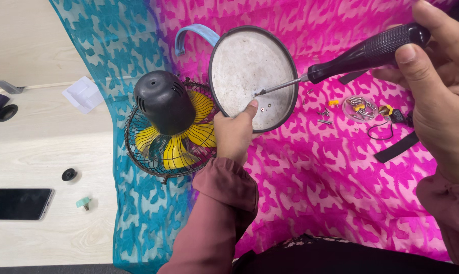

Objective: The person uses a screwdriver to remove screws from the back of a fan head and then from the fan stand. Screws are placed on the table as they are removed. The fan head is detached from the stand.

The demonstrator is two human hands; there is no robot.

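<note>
While the left hand grips the round base plate by its lower rim, tilting its pale underside upward, the right hand is closed around a black screwdriver whose tip meets a screw near the plate's centre. The fan, black motor housing over yellow blades in a wire cage, lies at nine o'clock from the plate. Loose screws and a small dish at three o'clock suggest the fasteners are partly handled, with the central ones left.
</note>
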